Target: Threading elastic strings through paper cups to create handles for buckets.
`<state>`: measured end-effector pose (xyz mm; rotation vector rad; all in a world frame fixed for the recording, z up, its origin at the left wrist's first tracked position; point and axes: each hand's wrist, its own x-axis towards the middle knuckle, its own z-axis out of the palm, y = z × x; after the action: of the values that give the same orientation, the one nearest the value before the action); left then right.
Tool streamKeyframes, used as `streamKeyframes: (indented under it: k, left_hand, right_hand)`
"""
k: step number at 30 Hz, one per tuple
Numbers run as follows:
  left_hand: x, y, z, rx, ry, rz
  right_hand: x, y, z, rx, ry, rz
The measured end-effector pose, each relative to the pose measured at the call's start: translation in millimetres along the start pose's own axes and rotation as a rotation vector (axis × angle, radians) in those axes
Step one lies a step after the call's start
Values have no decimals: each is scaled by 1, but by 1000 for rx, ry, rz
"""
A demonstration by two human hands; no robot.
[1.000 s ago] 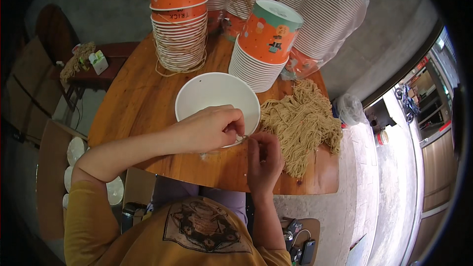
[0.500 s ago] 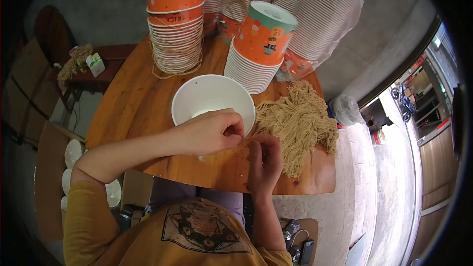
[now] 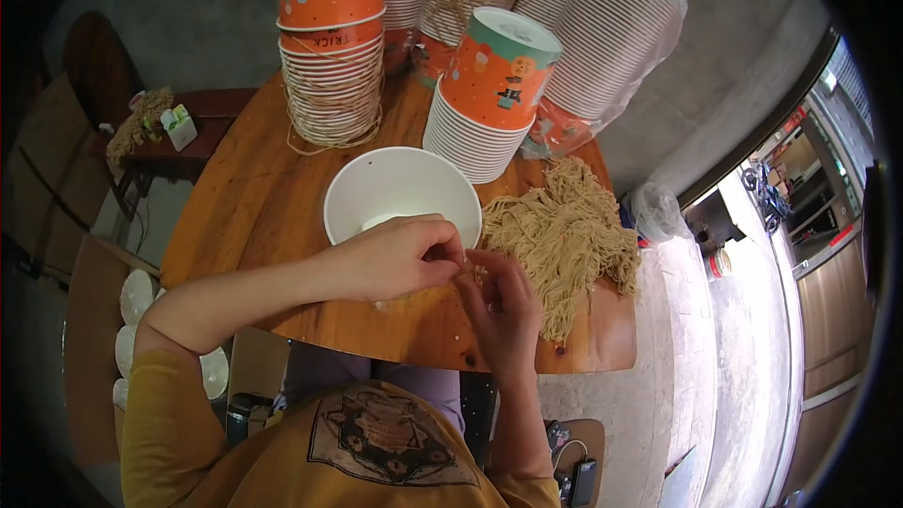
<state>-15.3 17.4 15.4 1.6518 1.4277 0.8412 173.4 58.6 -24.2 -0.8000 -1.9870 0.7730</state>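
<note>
A white paper bucket (image 3: 362, 183) stands mouth up on the table in front of me, with a small dark hole near its far rim. My left hand (image 3: 400, 254) reaches across its near rim, thumb and forefinger pinched together. Right beside it, my right hand (image 3: 506, 306) is closed, its fingertips meeting the left ones. Between them is a bit of thin tan cord (image 3: 480, 273), mostly hidden by the fingers. To the right of the bucket lies a loose heap of beige cord (image 3: 564, 240).
Behind stand a stack of orange-printed buckets wound with cord (image 3: 331, 85), another upside-down stack (image 3: 484, 136) and bagged stacks (image 3: 611, 38). The wooden table's (image 3: 245, 216) curved edge is close to my body. At lower left, a cardboard box (image 3: 89, 339) holds white round pieces.
My right hand has turned and its fingers have curled in closer against the left fingertips. The left hand has stayed nearly in place. The whole view has shifted slightly.
</note>
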Motion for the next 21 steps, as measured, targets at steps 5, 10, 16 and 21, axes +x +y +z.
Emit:
streamKeyframes:
  k: [5, 10, 16, 21]
  left_hand:
    - [-3, 8, -1, 34, 21, -19]
    - [-4, 5, 1, 33, 32, 13]
    - [-6, 2, 5, 162, 123, 148]
    - [-6, 1, 1, 119, 117, 82]
  right_hand:
    - [2, -6, -4, -175, 17, -113]
    - [2, -6, -6, -235, 48, -138]
    - [0, -3, -9, -357, 31, -123]
    - [0, -11, -9, -334, -11, -78]
